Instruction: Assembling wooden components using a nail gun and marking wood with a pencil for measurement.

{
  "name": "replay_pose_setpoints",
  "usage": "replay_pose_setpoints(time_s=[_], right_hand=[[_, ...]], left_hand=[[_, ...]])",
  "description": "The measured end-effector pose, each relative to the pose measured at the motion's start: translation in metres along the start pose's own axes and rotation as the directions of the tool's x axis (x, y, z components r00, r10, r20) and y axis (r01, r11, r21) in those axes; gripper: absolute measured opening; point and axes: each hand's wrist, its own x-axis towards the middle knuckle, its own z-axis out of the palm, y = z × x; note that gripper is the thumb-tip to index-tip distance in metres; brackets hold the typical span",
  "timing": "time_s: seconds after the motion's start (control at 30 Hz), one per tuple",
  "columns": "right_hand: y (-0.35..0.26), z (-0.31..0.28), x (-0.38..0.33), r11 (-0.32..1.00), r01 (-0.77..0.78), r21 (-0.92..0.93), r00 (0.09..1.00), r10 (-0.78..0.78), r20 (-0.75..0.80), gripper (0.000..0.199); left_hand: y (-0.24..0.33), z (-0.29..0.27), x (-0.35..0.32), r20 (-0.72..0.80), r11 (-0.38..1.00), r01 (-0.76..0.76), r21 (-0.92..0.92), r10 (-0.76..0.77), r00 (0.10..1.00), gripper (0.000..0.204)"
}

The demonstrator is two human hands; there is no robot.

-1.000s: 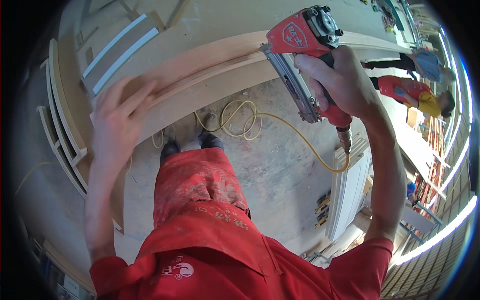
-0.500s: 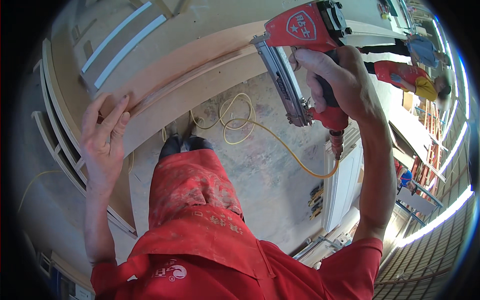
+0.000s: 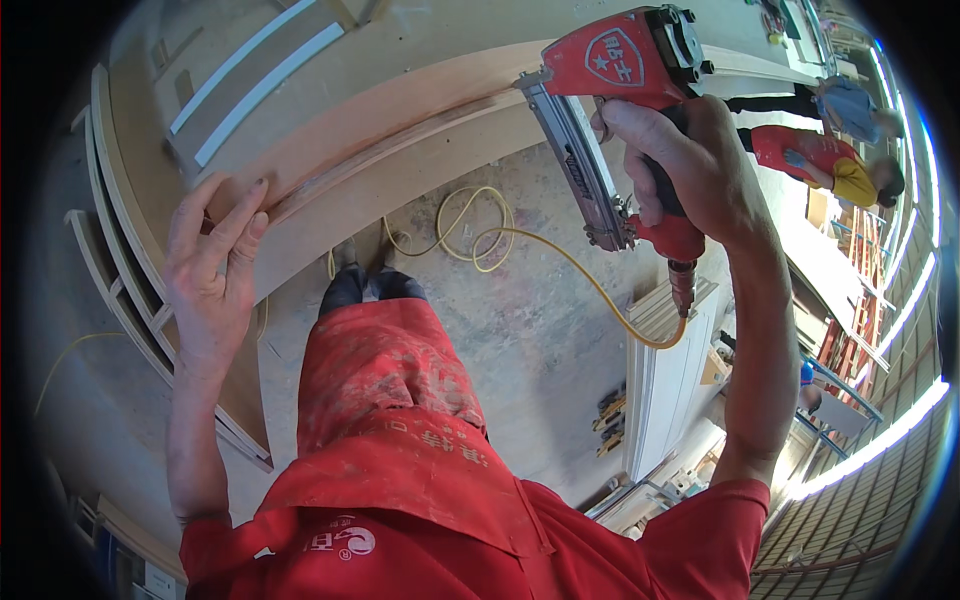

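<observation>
The right hand is gripping the handle of a red nail gun, its grip closed around it, the nose resting against the wooden trim. The left hand is lying flat, fingers extended, pressing the trim's left end. A yellow hose is trailing from the gun across the floor.

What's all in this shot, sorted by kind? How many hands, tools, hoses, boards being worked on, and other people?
Hands: 2, left hand and right hand
Nail guns: 1, red nail gun
Air hoses: 1, yellow hose
Curved wooden strips under the left hand: 1
Other people: 1, far person
Total: 6
</observation>
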Motion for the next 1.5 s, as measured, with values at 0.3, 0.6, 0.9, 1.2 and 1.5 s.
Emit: replay_pose_setpoints(time_s=[0.3,0.6,0.9,1.2,1.5], right_hand=[[-0.009,-0.003,-0.001,0.991,-0.116,0.071,0.993,0.115,0.016,0.054],[-0.032,0.017,-0.010,0.995,-0.075,-0.066,0.997,0.074,-0.024,0.055],[-0.038,0.034,-0.008,0.996,-0.051,0.069,0.998,0.047,0.050,0.054],[-0.043,0.029,-0.008,0.999,-0.044,-0.016,0.997,0.045,0.058,0.036],[-0.063,0.042,-0.011,0.997,-0.027,0.067,0.991,0.018,0.132,0.037]], left_hand=[[-0.016,-0.016,-0.006,0.045,0.993,-0.093,-0.073,0.097,0.994,0.027],[-0.022,-0.005,-0.009,-0.037,0.983,-0.118,-0.141,0.114,0.993,0.030],[-0.023,-0.001,-0.009,-0.076,0.979,-0.136,-0.150,0.126,0.989,0.032],[-0.022,0.000,-0.009,-0.080,0.980,-0.131,-0.151,0.119,0.990,0.032],[-0.020,0.000,-0.008,-0.078,0.982,-0.131,-0.137,0.121,0.990,0.035]])
